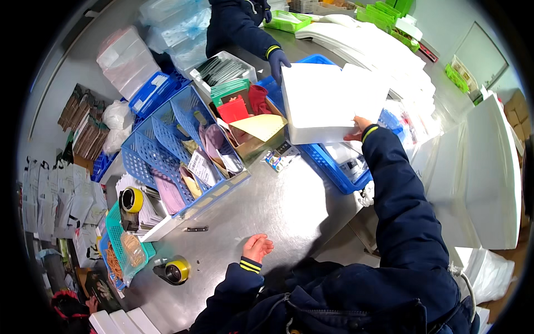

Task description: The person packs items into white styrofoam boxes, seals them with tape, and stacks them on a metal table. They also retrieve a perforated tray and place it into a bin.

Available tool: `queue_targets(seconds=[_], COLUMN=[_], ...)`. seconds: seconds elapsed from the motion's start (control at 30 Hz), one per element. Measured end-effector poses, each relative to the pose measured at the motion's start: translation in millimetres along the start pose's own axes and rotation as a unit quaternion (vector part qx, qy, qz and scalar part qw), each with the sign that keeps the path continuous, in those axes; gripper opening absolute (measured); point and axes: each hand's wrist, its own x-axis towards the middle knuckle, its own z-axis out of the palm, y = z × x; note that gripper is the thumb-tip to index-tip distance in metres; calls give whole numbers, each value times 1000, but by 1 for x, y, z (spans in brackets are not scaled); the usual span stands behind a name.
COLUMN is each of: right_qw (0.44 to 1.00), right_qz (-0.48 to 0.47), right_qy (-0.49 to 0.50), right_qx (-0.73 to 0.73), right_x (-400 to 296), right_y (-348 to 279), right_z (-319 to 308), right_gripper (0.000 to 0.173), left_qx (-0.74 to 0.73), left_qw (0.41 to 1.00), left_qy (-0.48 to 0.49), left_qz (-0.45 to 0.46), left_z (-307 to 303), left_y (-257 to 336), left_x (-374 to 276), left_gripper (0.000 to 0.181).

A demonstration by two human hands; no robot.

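My right hand (358, 128) reaches forward and grips the near edge of a white foam box (319, 100). The box lies over a blue plastic basket (333, 177) that holds packaged items. A co-worker's gloved hand (278, 64) touches the far left side of the same box. Over the bare steel tabletop, my left hand (258, 248) is empty, its fingers loosely curled. To its left are a small knife (196, 229) and a tape dispenser (175, 270) with a yellow roll.
A blue divided organizer (167, 142) with envelopes and papers stands on the left, beside a cardboard box (267, 144) of cards. A teal basket (144, 252) holds bagged rubber bands. White foam sheets (367, 46) are piled at the back right. Tall white panels (484, 175) stand at right.
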Motion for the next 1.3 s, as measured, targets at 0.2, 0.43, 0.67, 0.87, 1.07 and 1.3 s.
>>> queue_targets(seconds=[0.2, 0.43, 0.67, 0.87, 1.07, 1.3], right_qw=[995, 978, 963, 953, 845, 642], right_qz=[-19, -141, -271, -240, -156, -177], right_qy=[61, 1, -5, -131, -341, -549], right_qx=[74, 153, 4, -131, -381, -505], right_x=[-47, -141, -230, -323, -330, -317], right_y=[27, 79, 181, 216, 218, 252], right_z=[12, -5, -82, -45, 68, 289], right_gripper=[38, 34, 34, 51, 61, 52], left_qx=[-19, -4, 30, -79, -232, -27], left_qw=[999, 998, 988, 979, 956, 990], left_qy=[23, 23, -92, -149, -168, -38], left_qz=[18, 57, 119, 116, 66, 131], left_z=[-9, -25, -15, -53, -175, -259], left_y=[3, 16, 40, 33, -66, -202], left_x=[-10, -21, -53, -114, -186, -315], left_gripper=[17, 15, 23, 49, 67, 49])
